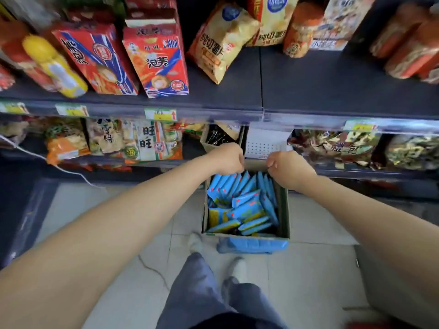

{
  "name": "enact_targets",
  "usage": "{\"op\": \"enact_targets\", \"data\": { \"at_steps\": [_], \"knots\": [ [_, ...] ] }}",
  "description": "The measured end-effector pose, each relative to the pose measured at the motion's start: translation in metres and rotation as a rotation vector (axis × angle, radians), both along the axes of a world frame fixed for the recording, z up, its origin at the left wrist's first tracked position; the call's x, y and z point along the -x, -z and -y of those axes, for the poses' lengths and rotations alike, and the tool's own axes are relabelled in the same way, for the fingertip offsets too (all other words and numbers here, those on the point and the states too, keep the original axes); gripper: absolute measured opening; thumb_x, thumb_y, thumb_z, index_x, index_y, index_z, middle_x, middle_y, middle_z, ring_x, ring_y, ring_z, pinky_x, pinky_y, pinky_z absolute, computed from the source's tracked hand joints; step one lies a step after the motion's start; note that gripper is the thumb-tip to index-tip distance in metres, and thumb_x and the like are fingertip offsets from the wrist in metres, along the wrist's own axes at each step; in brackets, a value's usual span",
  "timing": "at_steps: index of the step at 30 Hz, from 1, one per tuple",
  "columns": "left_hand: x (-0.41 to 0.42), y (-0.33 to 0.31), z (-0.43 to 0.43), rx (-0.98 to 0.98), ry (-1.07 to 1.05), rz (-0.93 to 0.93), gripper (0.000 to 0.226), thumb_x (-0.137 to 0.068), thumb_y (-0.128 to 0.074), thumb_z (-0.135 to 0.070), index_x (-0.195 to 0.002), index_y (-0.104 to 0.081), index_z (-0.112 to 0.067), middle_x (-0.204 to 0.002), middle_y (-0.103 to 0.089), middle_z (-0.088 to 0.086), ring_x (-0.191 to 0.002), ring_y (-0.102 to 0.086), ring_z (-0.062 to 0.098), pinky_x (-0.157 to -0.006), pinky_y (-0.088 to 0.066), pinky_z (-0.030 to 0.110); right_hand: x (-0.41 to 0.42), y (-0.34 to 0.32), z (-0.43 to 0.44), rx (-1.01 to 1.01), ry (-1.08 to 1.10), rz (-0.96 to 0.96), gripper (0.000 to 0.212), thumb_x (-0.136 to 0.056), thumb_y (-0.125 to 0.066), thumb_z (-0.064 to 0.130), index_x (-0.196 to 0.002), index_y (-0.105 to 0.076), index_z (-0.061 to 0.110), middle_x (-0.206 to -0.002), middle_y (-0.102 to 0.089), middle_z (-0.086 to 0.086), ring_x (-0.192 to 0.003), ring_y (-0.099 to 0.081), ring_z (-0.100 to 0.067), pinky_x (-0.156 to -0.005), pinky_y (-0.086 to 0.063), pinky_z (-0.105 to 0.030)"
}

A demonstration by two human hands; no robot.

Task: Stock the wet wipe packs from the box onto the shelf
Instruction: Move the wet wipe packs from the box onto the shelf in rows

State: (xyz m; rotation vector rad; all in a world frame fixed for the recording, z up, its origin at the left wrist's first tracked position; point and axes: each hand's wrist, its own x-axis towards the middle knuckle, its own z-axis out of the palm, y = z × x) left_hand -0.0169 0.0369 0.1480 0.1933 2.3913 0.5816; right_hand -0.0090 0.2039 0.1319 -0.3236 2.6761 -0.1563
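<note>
Blue plastic wet wipe packs (247,205), in brown cardboard box (284,210), 6 o'clock of white perforated shelf bay (266,144). Left hand (228,159), right hand (288,167): fingers curled at box's 12 o'clock rim, likely picking; grip contents indiscernible.

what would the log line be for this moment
phase: reach | left hand, right hand: curled over box far edge, grip unclear | wet wipe packs: in box
</note>
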Motion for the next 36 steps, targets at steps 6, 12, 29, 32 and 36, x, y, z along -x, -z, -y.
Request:
{"op": "enact_targets", "data": {
  "at_steps": [6, 12, 29, 32, 36],
  "knots": [
    [-0.008, 0.106, -0.012, 0.088, -0.023, 0.171, 0.020, -0.091, -0.052, -0.008, -0.073, -0.046, -0.012, -0.077, -0.040, 0.008, -0.069, -0.040, 0.020, -0.067, -0.030, 0.028, -0.012, 0.079, -0.025, -0.088, 0.063, 0.265, 0.032, -0.094, -0.041, 0.007, -0.123, -0.056, 0.004, -0.127, -0.058, -0.014, -0.116, -0.056, -0.032, -0.092, -0.050, -0.035],
    [-0.013, 0.183, -0.025, 0.111, -0.107, 0.237, 0.016, -0.095, -0.047, -0.009, -0.081, -0.042, -0.012, -0.070, -0.033, 0.001, -0.058, -0.031, 0.013, -0.068, -0.031, 0.034, -0.017, 0.151, -0.036, -0.158, 0.029, 0.392, 0.037, -0.094, -0.044, 0.008, -0.130, -0.051, 0.005, -0.133, -0.053, -0.016, -0.122, -0.051, -0.033, -0.101, -0.044, -0.036],
    [-0.009, 0.241, -0.036, 0.149, -0.132, 0.112, 0.025, -0.092, -0.051, -0.003, -0.117, -0.049, -0.003, -0.112, -0.051, 0.015, -0.097, -0.056, 0.033, -0.072, -0.043, 0.038, -0.010, 0.219, -0.023, -0.179, 0.096, 0.708, 0.034, -0.099, -0.033, 0.001, -0.122, -0.057, -0.004, -0.131, -0.056, -0.017, -0.120, -0.054, -0.031, -0.096, -0.044, -0.034],
    [-0.007, 0.250, -0.040, 0.147, -0.102, 0.175, 0.020, -0.093, -0.050, -0.004, -0.112, -0.053, 0.000, -0.089, -0.053, 0.011, -0.082, -0.051, 0.026, -0.067, -0.041, 0.033, 0.002, 0.226, -0.023, -0.132, 0.197, 0.697, 0.033, -0.097, -0.037, 0.001, -0.122, -0.057, -0.006, -0.130, -0.056, -0.020, -0.116, -0.056, -0.030, -0.096, -0.044, -0.034],
    [-0.006, 0.264, -0.042, 0.154, -0.114, 0.164, 0.012, -0.091, -0.052, -0.001, -0.098, -0.061, 0.002, -0.065, -0.042, 0.003, -0.081, -0.057, 0.028, -0.066, -0.043, 0.032, 0.004, 0.229, -0.013, -0.010, 0.448, 0.708, 0.036, -0.096, -0.038, 0.003, -0.128, -0.051, -0.006, -0.133, -0.052, -0.024, -0.066, -0.044, -0.016, -0.062, -0.037, -0.019]
  ]
}}
